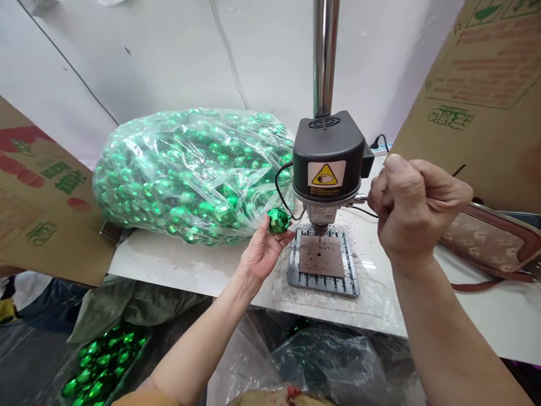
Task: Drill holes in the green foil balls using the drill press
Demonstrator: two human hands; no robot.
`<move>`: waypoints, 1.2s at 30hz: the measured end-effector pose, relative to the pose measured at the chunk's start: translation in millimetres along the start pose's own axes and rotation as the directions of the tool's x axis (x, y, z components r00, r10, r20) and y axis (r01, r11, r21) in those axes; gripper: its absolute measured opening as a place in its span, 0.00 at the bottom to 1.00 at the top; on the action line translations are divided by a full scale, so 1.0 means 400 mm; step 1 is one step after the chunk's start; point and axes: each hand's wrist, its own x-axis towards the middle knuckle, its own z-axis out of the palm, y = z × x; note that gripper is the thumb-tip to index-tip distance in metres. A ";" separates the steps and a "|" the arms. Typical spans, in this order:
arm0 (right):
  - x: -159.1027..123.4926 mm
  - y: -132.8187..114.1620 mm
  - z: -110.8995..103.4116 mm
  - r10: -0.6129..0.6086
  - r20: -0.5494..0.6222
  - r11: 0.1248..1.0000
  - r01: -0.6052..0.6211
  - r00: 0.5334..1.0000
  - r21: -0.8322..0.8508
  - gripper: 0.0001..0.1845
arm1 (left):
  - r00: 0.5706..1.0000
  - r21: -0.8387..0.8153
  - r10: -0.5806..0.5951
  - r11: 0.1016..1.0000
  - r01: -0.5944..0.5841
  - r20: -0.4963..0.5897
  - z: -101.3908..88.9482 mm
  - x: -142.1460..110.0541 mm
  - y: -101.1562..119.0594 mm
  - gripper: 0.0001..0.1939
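Observation:
Between the fingers and thumb of my left hand (268, 245) is a shiny green faceted ball (279, 220), held up just left of the drill press (327, 158). My right hand (416, 208) is closed in a fist at the end of the feed handle (360, 198), a metal rod on the press's right side; the fist hides most of it. Beneath the chuck (320, 229), a brown board (321, 256) with a dark hole lies on the slotted metal base (350, 288). Dark shavings are scattered over the base and around it.
A clear plastic bag (194, 175) full of green balls lies on the white table (169, 262). Cardboard boxes stand left (46, 192) and right (486, 84). A brown-trimmed bag (490, 237) sits at right. Below the table edge, more green balls (101, 361) fill a container.

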 end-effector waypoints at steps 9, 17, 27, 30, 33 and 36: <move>-0.005 -0.001 -0.004 -0.021 0.032 0.986 0.026 0.999 -0.163 0.27 | 0.995 0.423 0.037 0.903 -0.073 0.094 -0.058 0.010 -0.174 0.31; -0.009 0.002 -0.009 0.019 0.054 0.974 -0.006 0.998 -0.228 0.29 | 0.973 0.441 0.080 0.881 -0.171 0.217 -0.055 0.063 -0.228 0.34; -0.008 0.000 -0.007 0.023 0.046 0.979 -0.013 0.999 -0.204 0.29 | 0.950 0.569 0.057 0.789 -0.232 0.308 -0.040 0.073 -0.234 0.32; -0.008 -0.002 -0.006 0.025 0.051 0.977 -0.013 0.998 -0.213 0.29 | 0.951 0.620 0.060 0.745 -0.245 0.303 -0.033 0.070 -0.235 0.31; -0.010 -0.004 -0.006 0.032 0.046 0.970 -0.020 0.998 -0.240 0.29 | 0.947 0.655 0.105 0.699 -0.287 0.303 -0.028 0.065 -0.237 0.31; -0.011 -0.006 -0.006 0.022 0.049 0.971 -0.010 0.999 -0.238 0.28 | 0.930 0.688 0.140 0.637 -0.348 0.340 -0.026 0.060 -0.243 0.29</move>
